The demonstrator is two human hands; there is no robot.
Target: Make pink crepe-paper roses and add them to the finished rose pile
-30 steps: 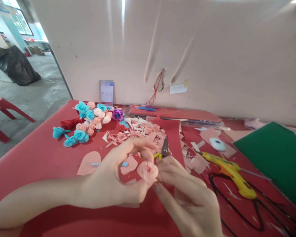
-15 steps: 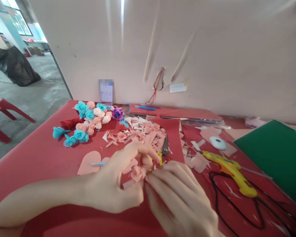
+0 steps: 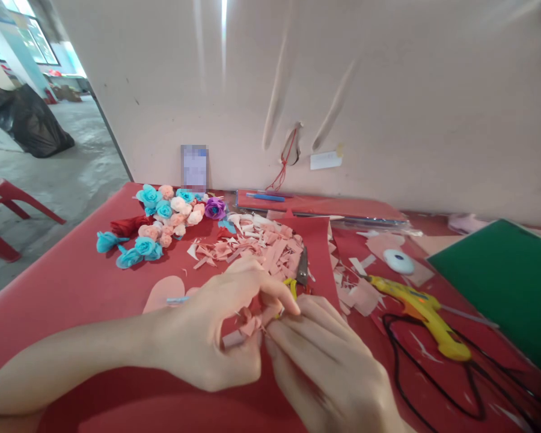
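Note:
A small pink paper flower sits between my two hands above the red table. My left hand curls around it, thumb below and forefinger arched over it. The closed fingers of my right hand pinch its base from the right; the exact grip is hidden. A pale pink paper strip sticks out on the flower's left. Just behind the hands lie yellow-handled scissors, partly covered. Pink petal-shaped paper and a light blue stick lie beyond my left wrist.
Finished paper flowers are heaped at the back left. Pink paper scraps pile up in the middle. On the right are a yellow glue gun with a black cord, a white round object and a green board.
The flower has turned between my fingers, so its rosette face no longer shows and strips at its side do. My left forefinger has shifted slightly right, touching my right hand.

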